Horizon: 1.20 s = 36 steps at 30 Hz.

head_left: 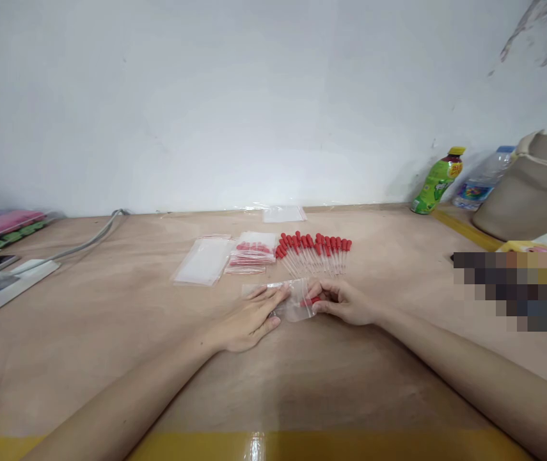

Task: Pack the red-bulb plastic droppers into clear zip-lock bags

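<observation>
A clear zip bag (pixel 297 312) lies on the table in front of me. My left hand (pixel 247 323) rests flat on its left part, fingers stretched out. At the bag's right end, my right hand (pixel 343 301) pinches a dropper by its red bulb (pixel 310 301); the rest of the dropper is hard to make out through the plastic. Just beyond the hands, several glass-like droppers with red bulbs (pixel 318 243) lie side by side. Left of them is a pile of bags with red-bulbed droppers inside (pixel 253 255), and beside that a stack of flat bags (pixel 203 261).
Another flat bag (pixel 283 214) lies near the wall. A green bottle (pixel 436 182), a clear bottle (pixel 479 186) and a beige bin (pixel 532 186) stand at the back right. At left are a grey cable (pixel 86 242), a white tray (pixel 38 275) and pink packets (pixel 9 226).
</observation>
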Tool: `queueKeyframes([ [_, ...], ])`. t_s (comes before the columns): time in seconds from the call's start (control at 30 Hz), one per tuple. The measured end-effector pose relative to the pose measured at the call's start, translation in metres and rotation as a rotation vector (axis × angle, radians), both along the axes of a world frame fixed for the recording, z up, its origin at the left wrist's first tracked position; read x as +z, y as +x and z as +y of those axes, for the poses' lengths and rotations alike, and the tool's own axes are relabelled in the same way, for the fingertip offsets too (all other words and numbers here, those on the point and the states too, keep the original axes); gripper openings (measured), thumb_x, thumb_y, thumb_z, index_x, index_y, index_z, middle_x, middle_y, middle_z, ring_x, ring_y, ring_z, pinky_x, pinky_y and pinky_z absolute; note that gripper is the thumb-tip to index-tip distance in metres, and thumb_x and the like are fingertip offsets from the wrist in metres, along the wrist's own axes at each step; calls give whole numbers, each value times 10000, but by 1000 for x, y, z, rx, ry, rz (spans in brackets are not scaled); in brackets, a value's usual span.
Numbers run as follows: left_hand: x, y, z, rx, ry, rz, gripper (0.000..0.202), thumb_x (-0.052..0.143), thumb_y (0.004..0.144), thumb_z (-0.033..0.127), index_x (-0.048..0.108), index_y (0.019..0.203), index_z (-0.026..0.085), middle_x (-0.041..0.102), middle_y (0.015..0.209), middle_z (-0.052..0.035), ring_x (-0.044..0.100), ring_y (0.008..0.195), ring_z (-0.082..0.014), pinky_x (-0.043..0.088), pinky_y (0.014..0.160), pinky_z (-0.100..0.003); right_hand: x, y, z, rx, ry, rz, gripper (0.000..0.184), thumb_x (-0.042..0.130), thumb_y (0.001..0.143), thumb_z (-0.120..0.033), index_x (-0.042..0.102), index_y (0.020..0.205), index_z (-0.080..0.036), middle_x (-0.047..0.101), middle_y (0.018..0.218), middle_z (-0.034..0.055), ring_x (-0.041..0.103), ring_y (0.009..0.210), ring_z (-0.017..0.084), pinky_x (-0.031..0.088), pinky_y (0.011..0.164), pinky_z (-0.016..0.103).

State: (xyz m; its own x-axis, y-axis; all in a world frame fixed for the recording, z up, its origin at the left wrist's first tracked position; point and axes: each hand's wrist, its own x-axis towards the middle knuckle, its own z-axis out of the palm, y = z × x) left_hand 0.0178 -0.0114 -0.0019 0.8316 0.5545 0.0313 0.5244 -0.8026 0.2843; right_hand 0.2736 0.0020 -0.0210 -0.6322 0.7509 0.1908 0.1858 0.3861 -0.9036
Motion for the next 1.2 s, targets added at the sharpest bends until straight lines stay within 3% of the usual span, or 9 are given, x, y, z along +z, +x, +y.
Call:
queueKeyframes([
  [0.1, 0, 2, -1, -5, 5, -1, 565, 262, 954, 312, -26, 1421, 178, 197, 1458, -93, 165, 1345, -196, 142, 1102, -425, -2, -5, -2, 38, -162, 71, 266, 559, 784, -424, 521, 872, -177, 571, 811, 10, 527, 679, 91, 437, 640, 240],
  [0.23, 0, 0, -1, -6, 6, -67, 557, 317, 940, 333, 73, 1421, 190, 245, 1444, -92, 209, 1333, -200, 195, 1089, -424, 2, -3, 1, -5, -236, 69, 284, 627, 722, -417, 575, 822, -156, 601, 787, 19, 554, 709, 105, 450, 662, 248],
  [0.4, -1, -12, 7, -26, 23, -128, 450, 430, 899, 384, 389, 1320, 229, 355, 1395, -61, 280, 1306, -209, 227, 1083, -406, 6, 4, 6, -66, -102, -48, 240, 648, 700, -390, 683, 776, -166, 605, 719, 12, 514, 626, 90, 405, 562, 211],
  [0.5, -3, -15, 10, -34, 39, -126, 477, 461, 884, 397, 379, 1327, 241, 378, 1382, -55, 305, 1294, -211, 211, 1086, -422, 3, 0, 5, -136, -57, -79, 247, 657, 678, -412, 694, 743, -177, 576, 649, -2, 468, 566, 85, 361, 507, 207],
  [0.63, -4, -11, 9, -25, 55, -106, 482, 446, 892, 397, 352, 1342, 252, 358, 1395, -48, 297, 1299, -206, 183, 1095, -418, 3, -10, -1, -286, -207, 38, 322, 696, 598, -463, 629, 681, -160, 568, 594, -17, 478, 533, 91, 370, 496, 215],
  [0.73, -2, -7, 8, -18, 64, -87, 475, 427, 900, 400, 351, 1343, 246, 342, 1403, -50, 284, 1306, -200, 176, 1097, -408, 9, -12, -8, -294, -235, 36, 360, 606, 677, -521, 574, 652, -163, 526, 521, -37, 453, 468, 73, 347, 454, 197],
  [0.87, -1, -5, 7, -18, 57, -85, 473, 412, 905, 409, 353, 1342, 239, 349, 1398, -57, 292, 1302, -202, 190, 1093, -412, 15, -10, -14, -293, -361, -85, 430, 432, 780, -583, 541, 682, -179, 404, 366, -79, 302, 299, 46, 202, 321, 178],
  [1.07, -5, -9, 11, -11, 86, -206, 416, 474, 877, 401, 479, 1258, 233, 442, 1337, -60, 357, 1263, -223, 264, 1063, -420, 11, -11, -17, -345, -391, -22, 353, 674, 618, -475, 492, 631, -172, 483, 452, -74, 370, 324, 31, 261, 319, 164],
  [1.2, -5, -13, 12, -22, 40, -200, 402, 448, 896, 362, 457, 1279, 241, 456, 1324, -64, 411, 1227, -208, 318, 1036, -402, 9, -1, -10, -461, -451, -47, 365, 695, 596, -427, 493, 786, -189, 494, 445, -89, 335, 293, 42, 210, 292, 167],
])
